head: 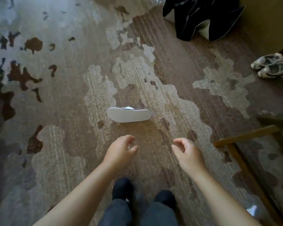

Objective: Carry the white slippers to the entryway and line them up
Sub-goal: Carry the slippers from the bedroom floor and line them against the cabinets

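One white slipper [129,115] lay sole-up on the patterned carpet [59,98], ahead of both hands. Left hand [121,150] and right hand [187,151] hung loosely curled, holding nothing. Two sneakers [273,66] sat far right; one black bag [201,17] beyond.

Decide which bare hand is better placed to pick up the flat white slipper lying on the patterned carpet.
Left, narrowly. The left hand hangs empty almost directly below the flat white slipper; the right hand, also empty, sits further to the side.
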Demonstrator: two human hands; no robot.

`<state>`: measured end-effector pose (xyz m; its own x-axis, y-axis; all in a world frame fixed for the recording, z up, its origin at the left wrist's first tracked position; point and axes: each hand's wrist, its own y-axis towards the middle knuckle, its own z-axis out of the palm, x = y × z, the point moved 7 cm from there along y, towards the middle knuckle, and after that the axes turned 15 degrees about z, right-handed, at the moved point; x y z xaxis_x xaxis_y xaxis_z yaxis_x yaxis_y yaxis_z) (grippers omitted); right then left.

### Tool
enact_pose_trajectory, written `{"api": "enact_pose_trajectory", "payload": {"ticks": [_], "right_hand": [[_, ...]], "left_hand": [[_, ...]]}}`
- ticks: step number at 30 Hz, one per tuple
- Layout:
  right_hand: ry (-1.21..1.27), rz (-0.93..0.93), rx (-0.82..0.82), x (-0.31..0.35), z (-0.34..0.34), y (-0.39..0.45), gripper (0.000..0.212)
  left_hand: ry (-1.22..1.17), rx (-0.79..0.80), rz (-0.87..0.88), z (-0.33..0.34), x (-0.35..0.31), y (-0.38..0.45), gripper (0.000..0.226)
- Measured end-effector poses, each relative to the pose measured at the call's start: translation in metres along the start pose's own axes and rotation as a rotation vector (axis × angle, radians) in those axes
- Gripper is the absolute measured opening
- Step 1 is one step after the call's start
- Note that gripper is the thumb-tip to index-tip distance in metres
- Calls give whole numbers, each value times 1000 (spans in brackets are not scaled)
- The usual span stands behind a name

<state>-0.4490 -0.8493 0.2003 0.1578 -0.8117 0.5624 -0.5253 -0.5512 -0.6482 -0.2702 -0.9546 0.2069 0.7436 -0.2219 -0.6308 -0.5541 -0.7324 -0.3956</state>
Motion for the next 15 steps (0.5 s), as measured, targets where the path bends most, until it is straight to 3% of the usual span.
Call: {"api": "enact_pose_trajectory", "payload": {"ticks": [5,9,15], "right_hand": [[-50,9,-105,-63,101,144,29],[-116,62,-158,-124,179,247,42],[-300,93,-199,-178,242,302,52]], "left_hand": [[43,20,77,82,109,102,36],[95,-57,148,131,194,183,43],[256,-157,299,159,233,252,61]]}}
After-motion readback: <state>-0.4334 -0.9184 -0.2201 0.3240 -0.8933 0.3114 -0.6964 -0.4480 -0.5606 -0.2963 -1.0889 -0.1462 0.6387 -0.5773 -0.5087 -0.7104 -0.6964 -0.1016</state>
